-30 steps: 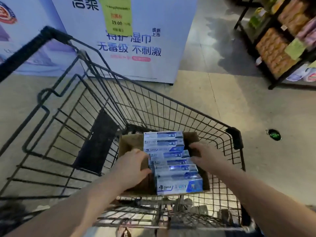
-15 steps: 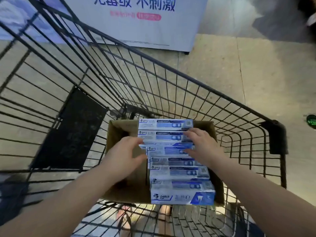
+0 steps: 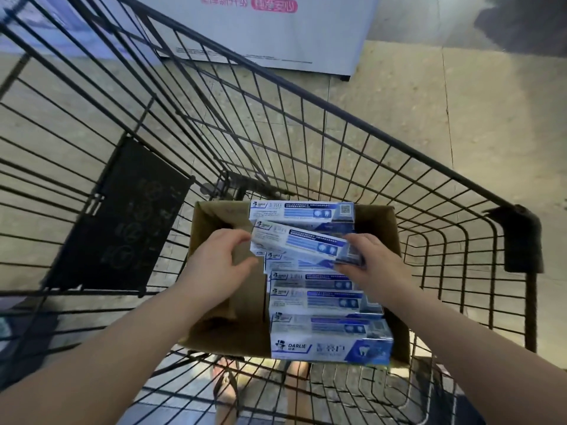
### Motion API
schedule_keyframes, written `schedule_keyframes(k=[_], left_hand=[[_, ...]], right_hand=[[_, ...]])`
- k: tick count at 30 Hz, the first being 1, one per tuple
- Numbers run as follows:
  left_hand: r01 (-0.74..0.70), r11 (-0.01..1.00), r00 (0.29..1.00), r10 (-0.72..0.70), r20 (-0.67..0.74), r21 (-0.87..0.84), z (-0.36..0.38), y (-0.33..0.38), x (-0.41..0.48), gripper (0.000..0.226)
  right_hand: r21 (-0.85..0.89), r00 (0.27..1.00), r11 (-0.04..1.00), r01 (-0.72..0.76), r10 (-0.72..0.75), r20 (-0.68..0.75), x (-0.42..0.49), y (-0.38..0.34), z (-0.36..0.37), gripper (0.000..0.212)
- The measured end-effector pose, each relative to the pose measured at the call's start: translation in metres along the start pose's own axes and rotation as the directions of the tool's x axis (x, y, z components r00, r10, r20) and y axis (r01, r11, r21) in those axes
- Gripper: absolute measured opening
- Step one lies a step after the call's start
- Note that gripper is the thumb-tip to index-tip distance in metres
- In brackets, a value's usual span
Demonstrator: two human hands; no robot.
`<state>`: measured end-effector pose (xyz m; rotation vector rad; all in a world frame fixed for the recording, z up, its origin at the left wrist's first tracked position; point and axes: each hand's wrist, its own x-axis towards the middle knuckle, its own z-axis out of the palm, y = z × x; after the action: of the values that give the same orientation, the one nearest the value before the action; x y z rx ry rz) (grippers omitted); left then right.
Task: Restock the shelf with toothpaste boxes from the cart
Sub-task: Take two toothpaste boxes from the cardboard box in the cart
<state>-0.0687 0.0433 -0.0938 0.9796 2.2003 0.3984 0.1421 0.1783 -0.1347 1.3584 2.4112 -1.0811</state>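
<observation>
1. Nearest, below the carton's (image 3: 221, 338) near edge, we see sandalled feet (image 3: 227, 391) through the cart (image 3: 352, 118) wire.
2. The carton sits on the cart floor. Boxes (image 3: 325, 329) stand in a row along the carton's right side.
3. Over the carton's middle, the left hand (image 3: 214, 265) and right hand (image 3: 377, 268) are apart. Each is curled round one end of a tilted box (image 3: 300, 243) above the row.
4. Left of the carton: a black panel (image 3: 119, 222).
5. Beyond the carton: a white sign (image 3: 276, 35).
</observation>
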Motion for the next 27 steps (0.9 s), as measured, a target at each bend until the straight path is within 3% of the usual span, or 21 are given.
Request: schedule_keyframes(k=[5,10,14,17,20,23,27], left_hand=[[0.010,0.999,0.999,-0.011,-0.048,-0.036,-0.003,0.002,0.020,0.055],[-0.010,0.999,0.999,0.009,-0.038,-0.045,0.016,0.003,0.064,0.085],[-0.012,1.000,1.000,0.012,0.016,0.019,0.033,-0.004,0.093,0.092],[-0.002,0.997,0.999,-0.002,0.045,0.072,0.042,-0.010,0.103,0.085],[-0.051,0.991,0.999,0.050,0.011,0.124,0.046,-0.014,0.100,0.062],[-0.091,0.996,0.996,0.091,0.011,-0.021,0.042,-0.013,0.086,0.045],[-0.052,0.972,0.995,0.071,0.076,-0.228,0.023,-0.010,0.060,0.042]], right_hand=[[0.192,0.998,0.981,0.029,-0.019,-0.058,-0.032,0.011,-0.036,0.046],[0.260,0.981,0.966,0.016,0.035,-0.190,-0.041,0.024,-0.057,0.043],[0.277,0.965,0.961,0.020,0.054,-0.256,-0.036,0.034,-0.057,0.044],[0.316,0.961,0.949,0.011,0.077,-0.264,-0.032,0.038,-0.054,0.044],[0.334,0.960,0.943,0.008,0.085,-0.265,-0.031,0.039,-0.052,0.043],[0.356,0.960,0.935,0.008,0.092,-0.263,-0.036,0.034,-0.057,0.043],[0.398,0.956,0.917,0.027,0.092,-0.279,-0.053,0.015,-0.070,0.041]])
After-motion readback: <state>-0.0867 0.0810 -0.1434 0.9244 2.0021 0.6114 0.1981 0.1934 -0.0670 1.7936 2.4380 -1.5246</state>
